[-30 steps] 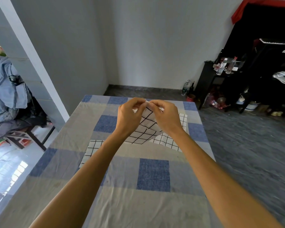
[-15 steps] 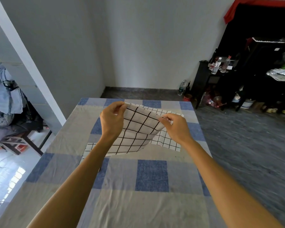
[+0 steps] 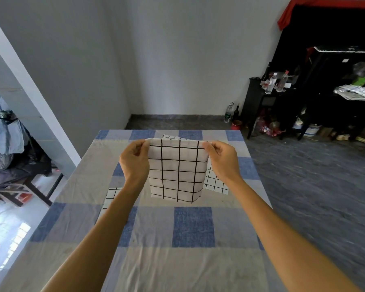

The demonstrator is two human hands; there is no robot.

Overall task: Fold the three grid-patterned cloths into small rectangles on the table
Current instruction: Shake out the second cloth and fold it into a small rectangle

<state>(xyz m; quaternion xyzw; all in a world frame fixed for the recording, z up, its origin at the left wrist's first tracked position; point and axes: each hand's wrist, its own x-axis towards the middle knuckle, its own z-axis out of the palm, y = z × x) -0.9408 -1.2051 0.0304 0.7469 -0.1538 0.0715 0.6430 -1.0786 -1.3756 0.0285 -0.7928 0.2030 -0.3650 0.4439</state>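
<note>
**A:** Large-grid cloth [image 3: 177,171], where's it at?

**B:** Hanging between the hands, up off the checked tablecloth [image 3: 194,226]. Closest in, a small-grid cloth [image 3: 112,193] lies flat, partly under the left forearm. Then the left hand [image 3: 135,159] and right hand [image 3: 223,159] each pinch a top corner, fingers curled on it, top edge pulled straight.

**A:** Anything past that?

**B:** Yep, another small-grid cloth [image 3: 216,184] lies flat just behind the right hand, mostly hidden by the hanging one.

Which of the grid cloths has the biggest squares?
The held cloth, pinched by the left hand and right hand; the left flat cloth and right flat cloth have much finer grids.
</note>
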